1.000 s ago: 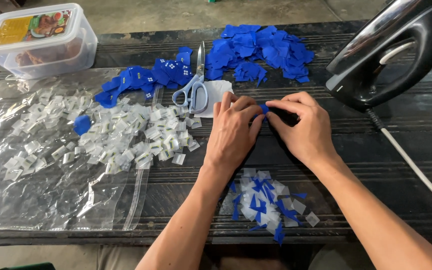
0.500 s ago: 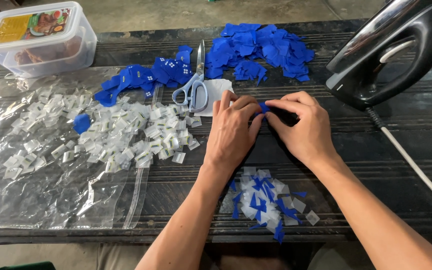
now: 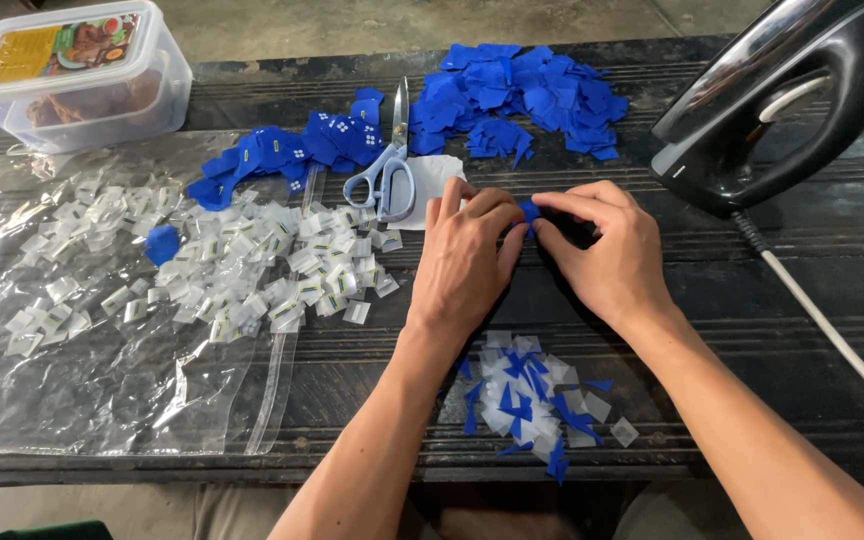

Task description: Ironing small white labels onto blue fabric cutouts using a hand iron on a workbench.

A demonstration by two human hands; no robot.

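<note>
Scrap heap [image 3: 537, 405] of blue and clear bits near worktop [image 3: 752, 330] edge. Beyond it, left hand [image 3: 467, 262] and right hand [image 3: 607, 250] meet, fingers pinching small blue piece [image 3: 529, 210]. Scissors [image 3: 387, 165] left, iron [image 3: 782, 105] far right.

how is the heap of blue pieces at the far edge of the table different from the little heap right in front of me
The far blue heap is larger and all blue, its pieces mostly broad flat squares. The near heap is smaller and mixes thin blue slivers with clear or whitish bits. The far heap lies beyond both hands, close to the scissors; the near one lies between the forearms. Both lie loose on the dark table.
</note>
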